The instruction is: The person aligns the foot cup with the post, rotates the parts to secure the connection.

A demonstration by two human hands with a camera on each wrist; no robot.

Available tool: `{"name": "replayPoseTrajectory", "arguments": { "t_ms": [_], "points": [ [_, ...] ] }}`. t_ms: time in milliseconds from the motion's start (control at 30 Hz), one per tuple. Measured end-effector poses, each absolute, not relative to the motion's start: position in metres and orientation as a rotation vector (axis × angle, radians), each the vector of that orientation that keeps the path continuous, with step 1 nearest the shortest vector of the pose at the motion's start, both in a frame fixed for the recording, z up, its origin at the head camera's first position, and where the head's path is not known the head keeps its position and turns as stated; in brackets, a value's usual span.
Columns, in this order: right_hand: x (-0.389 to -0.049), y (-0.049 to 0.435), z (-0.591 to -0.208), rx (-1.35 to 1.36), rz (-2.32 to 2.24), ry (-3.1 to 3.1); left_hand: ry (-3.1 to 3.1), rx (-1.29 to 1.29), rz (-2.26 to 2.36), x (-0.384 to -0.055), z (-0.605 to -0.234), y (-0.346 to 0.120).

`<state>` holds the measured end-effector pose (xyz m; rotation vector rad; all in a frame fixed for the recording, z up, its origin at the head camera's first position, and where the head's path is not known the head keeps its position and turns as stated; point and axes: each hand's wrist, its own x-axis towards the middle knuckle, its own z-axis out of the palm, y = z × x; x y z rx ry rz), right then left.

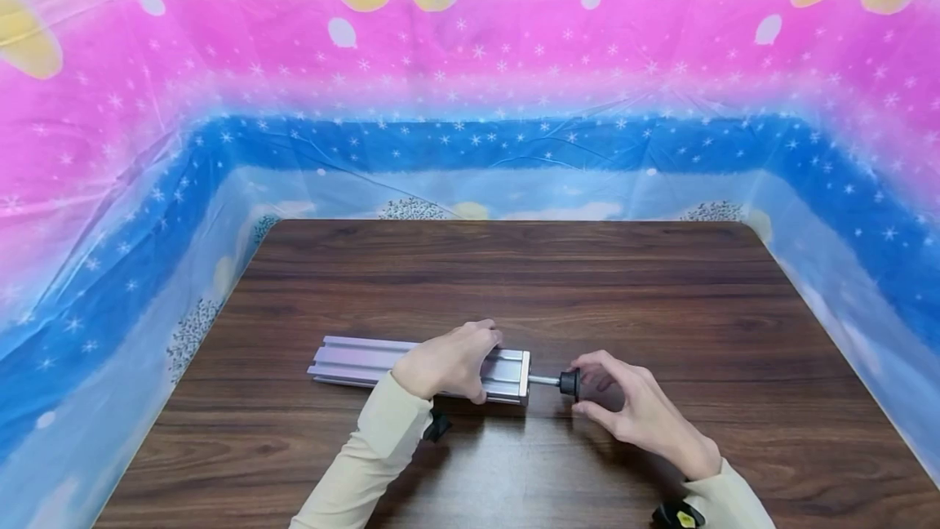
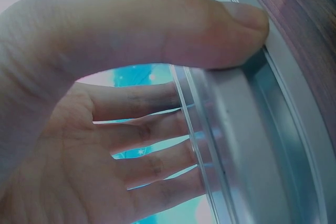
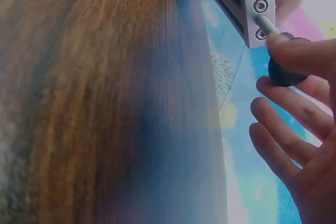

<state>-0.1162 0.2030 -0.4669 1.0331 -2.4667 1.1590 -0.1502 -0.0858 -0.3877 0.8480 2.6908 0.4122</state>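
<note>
A silver aluminium profile (image 1: 360, 356) with long grooves lies on the table. My left hand (image 1: 454, 357) grips it from above, thumb on the near side and fingers at the far side. In the left wrist view the thumb presses at a groove of the profile (image 2: 231, 114). The right end carries an end plate (image 3: 252, 24) with two socket-head screws. Between those screws a threaded rod (image 1: 545, 380) sticks out, with a black levelling foot (image 1: 567, 383) at its tip. My right hand (image 1: 637, 402) pinches that foot between thumb and forefinger, its other fingers spread.
The dark wood-grain table (image 1: 514, 276) reaches away to a rounded far edge. A pink and blue printed cloth (image 1: 470, 88) hangs around its back and sides. Black wrist straps show at both sleeves.
</note>
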Motion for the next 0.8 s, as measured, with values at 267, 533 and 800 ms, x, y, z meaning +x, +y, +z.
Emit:
{"name": "replayPoseTrajectory", "arguments": {
  "t_ms": [267,533,800],
  "points": [
    [-0.1165,0.2055,-0.4703,0.981,1.096,-2.502,2.687,0.845,0.402,-0.1495,-0.3871,-0.0847],
    [-0.1182,0.2045,-0.4705,0.935,1.137,-2.581,2.689,0.85,0.406,-0.149,-0.3878,-0.0857],
    [-0.1196,0.2034,-0.4696,0.944,1.148,-2.624,2.698,0.843,0.389,-0.1476,-0.3864,-0.0854]
  ]
}}
